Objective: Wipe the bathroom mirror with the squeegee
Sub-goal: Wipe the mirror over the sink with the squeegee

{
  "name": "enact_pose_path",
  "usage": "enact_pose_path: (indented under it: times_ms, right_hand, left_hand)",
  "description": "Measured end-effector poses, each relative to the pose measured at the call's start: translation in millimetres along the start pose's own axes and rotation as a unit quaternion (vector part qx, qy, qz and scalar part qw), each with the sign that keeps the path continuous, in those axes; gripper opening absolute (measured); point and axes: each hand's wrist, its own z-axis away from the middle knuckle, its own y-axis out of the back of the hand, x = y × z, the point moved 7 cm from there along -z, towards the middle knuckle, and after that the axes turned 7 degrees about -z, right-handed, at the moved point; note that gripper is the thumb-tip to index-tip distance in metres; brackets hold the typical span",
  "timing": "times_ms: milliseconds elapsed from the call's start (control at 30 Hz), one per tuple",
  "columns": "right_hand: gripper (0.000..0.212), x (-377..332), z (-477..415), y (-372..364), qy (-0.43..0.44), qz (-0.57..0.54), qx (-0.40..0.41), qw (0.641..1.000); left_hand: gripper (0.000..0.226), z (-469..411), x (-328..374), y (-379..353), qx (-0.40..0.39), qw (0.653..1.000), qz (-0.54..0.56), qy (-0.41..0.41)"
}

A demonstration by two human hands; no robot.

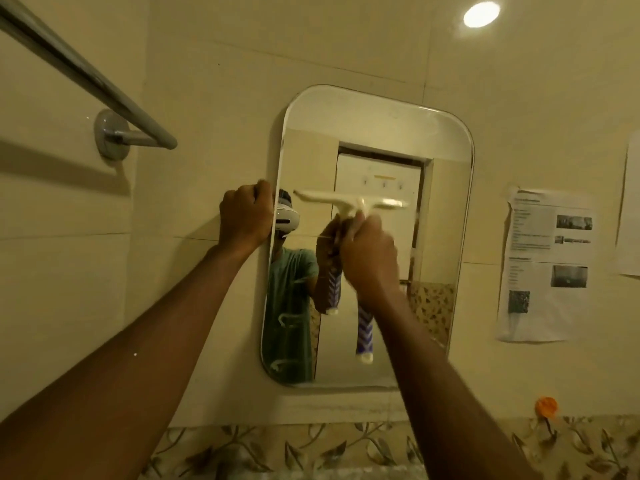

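While the right hand (369, 252) was closed in a fist around the handle of the squeegee (349, 206), the tool's cream-coloured blade bar lay roughly level across the middle height of the bathroom mirror (381, 133), tilted slightly down toward the right. The blade bar appeared blurred, and actual contact between its edge and the glass could not be confirmed. The lower part of the handle, patterned in blue and white chevrons with a pale end cap, projected below the right wrist. The left hand (246, 216) was curled over the left edge of the mirror at about the same height as the blade, with the fingers wrapped around the rim and the knuckles facing the camera. Both forearms were bare and extended upward from the bottom of the frame. The mirror, a tall panel with rounded corners, was mounted on a cream tiled wall (207, 98). Pale smears were visible on the lower left area of the glass. A chrome towel rail (86, 77) was fixed to the wall at the upper left, well apart from the mirror. A printed paper sheet (543, 268) hung on the wall to the right of the mirror. A floral tile border (277, 452) ran beneath the mirror, with a small orange object (546, 407) just above it at the right.
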Motion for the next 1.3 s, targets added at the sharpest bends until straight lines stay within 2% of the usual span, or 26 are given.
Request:
enact_pose_path:
  times_ms: [133, 233, 300, 467, 533, 633, 700, 833, 933, 1000, 1133, 1233, 1300]
  right_hand:
    - [0.018, 77, 91, -21, -0.069, 0.027, -0.025, 0.997]
    - [0.025, 107, 134, -27, -0.130, 0.075, -0.048, 0.988]
    - [0.029, 92, 124, -19, -0.117, 0.064, -0.048, 0.990]
    - [0.030, 4, 29, 4, 0.011, 0.038, 0.000, 0.999]
    - [0.028, -11, 8, 0, 0.020, 0.035, -0.002, 0.999]
    - [0.019, 14, 28, -23, -0.011, 0.016, -0.045, 0.999]
    - [0.010, 47, 64, -37, -0.018, 0.050, -0.063, 0.997]
    - [0.020, 95, 126, -34, -0.032, 0.119, -0.073, 0.990]
    - [0.027, 112, 135, -12, -0.089, 0.111, -0.096, 0.985]
    - [0.030, 103, 112, 15, -0.079, 0.075, -0.054, 0.993]
    - [0.039, 66, 24, 67, 0.006, 0.079, 0.055, 0.995]
    - [0.042, 67, 0, 69, -0.009, 0.104, 0.067, 0.992]
    - [0.039, 86, 26, 55, -0.035, 0.114, 0.066, 0.991]
  left_hand:
    - [0.048, -1, -3, 0, -0.002, 1.000, 0.017, 0.001]
    - [0.048, 0, -4, -1, -0.009, 1.000, 0.016, 0.002]
    - [0.050, -1, -3, 0, -0.014, 1.000, 0.022, 0.005]
    - [0.049, 1, -3, 0, -0.041, 0.998, 0.030, 0.024]
    - [0.052, 1, -5, -2, -0.066, 0.996, 0.055, 0.038]
    - [0.056, -2, -9, -2, -0.095, 0.991, 0.068, 0.061]
    - [0.058, -5, -12, -2, -0.104, 0.990, 0.069, 0.070]
    - [0.050, 0, -8, -1, -0.111, 0.990, 0.062, 0.057]
    - [0.047, 0, -3, -2, -0.103, 0.994, 0.018, 0.025]
    - [0.045, -2, -2, -3, -0.101, 0.995, -0.008, 0.012]
    - [0.043, 8, -5, -6, -0.096, 0.993, -0.060, -0.024]
    - [0.044, 21, -19, -11, -0.090, 0.993, -0.061, -0.033]
    - [0.043, 29, -27, -12, -0.087, 0.994, -0.061, -0.039]
